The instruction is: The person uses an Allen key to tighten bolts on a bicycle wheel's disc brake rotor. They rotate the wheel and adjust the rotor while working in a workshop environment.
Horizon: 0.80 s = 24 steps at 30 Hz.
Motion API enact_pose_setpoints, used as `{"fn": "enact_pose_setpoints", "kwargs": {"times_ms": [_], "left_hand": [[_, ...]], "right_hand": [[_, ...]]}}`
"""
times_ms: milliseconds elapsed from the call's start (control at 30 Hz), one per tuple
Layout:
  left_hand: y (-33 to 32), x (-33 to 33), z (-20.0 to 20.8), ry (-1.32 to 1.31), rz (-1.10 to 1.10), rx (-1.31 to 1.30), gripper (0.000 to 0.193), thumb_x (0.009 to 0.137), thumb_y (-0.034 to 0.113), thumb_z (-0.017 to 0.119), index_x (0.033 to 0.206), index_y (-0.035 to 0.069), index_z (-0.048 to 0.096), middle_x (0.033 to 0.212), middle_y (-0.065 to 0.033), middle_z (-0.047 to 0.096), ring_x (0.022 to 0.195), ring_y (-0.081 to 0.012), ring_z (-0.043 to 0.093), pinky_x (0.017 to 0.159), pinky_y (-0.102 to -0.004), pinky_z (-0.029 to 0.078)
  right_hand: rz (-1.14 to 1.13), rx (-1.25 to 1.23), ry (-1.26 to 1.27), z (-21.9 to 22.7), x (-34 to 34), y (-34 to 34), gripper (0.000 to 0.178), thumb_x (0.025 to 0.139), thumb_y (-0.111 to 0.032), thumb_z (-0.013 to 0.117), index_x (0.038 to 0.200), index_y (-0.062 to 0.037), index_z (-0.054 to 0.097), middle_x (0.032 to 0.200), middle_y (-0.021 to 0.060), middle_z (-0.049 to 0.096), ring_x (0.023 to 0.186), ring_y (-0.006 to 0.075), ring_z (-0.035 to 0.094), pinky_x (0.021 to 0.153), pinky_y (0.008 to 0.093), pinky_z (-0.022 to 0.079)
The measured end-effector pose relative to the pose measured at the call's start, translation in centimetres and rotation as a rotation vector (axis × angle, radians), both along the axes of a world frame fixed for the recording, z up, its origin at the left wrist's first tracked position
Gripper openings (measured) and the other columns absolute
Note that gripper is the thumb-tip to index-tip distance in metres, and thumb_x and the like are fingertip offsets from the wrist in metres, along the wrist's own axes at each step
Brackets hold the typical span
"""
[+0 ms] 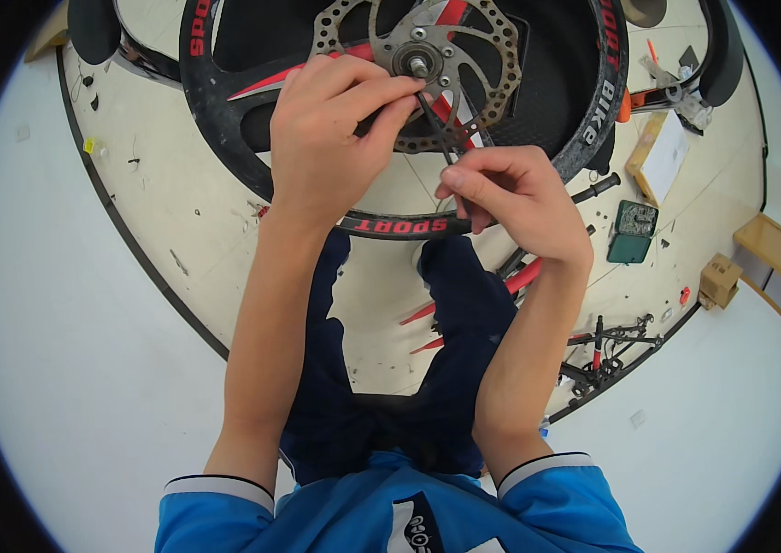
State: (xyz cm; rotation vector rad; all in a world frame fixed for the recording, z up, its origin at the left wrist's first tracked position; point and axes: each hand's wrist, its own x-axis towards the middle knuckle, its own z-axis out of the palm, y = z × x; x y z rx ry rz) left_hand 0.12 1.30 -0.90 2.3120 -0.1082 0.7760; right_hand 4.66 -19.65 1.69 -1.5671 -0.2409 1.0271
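Observation:
A bicycle wheel (399, 224) with a black rim lies in front of me, its metal brake disc (504, 69) facing up. My left hand (330, 129) reaches over the disc. Its thumb and index finger pinch the upper end of a thin dark rod-like tool (438, 127), right beside the hub axle (419, 67). Lower down, my right hand (510, 189) grips the other end of that tool between thumb and fingers, near the rim. Its exact kind is hard to make out, as my fingers cover both ends. Several bolts surround the hub.
A black seat or stool (538, 101) supports the wheel. To the right lie an open green case (630, 247) of small parts, a white sheet on a board (663, 157) and a cardboard box (718, 280). A bicycle frame (598, 355) rests on the floor near the wall.

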Motion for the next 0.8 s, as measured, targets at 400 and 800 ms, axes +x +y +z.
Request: {"fn": "enact_pose_setpoints", "kwargs": {"times_ms": [400, 800], "left_hand": [[0.0, 0.0, -0.3, 0.013, -0.012, -0.02, 0.015, 0.073, 0.007, 0.081, 0.088, 0.011, 0.079, 0.081, 0.0019, 0.069, 0.078, -0.0174, 0.063, 0.072, -0.0316, 0.045], [-0.3, -0.1, 0.1, 0.048, 0.001, 0.026, 0.019, 0.072, 0.0, 0.081, 0.089, 0.009, 0.08, 0.081, 0.0002, 0.07, 0.075, -0.017, 0.064, 0.07, -0.0289, 0.049]], "right_hand": [[0.13, -0.004, 0.035, -0.4, -0.4, 1.2, 0.019, 0.095, -0.016, 0.072, 0.089, 0.0018, 0.074, 0.065, 0.0019, 0.064, 0.056, 0.0067, 0.06, 0.052, 0.0209, 0.047], [0.105, -0.124, 0.133, -0.4, 0.2, 1.1, 0.02, 0.096, -0.016, 0.071, 0.09, 0.0033, 0.072, 0.074, 0.0047, 0.07, 0.056, 0.0096, 0.066, 0.05, 0.021, 0.051]]}}
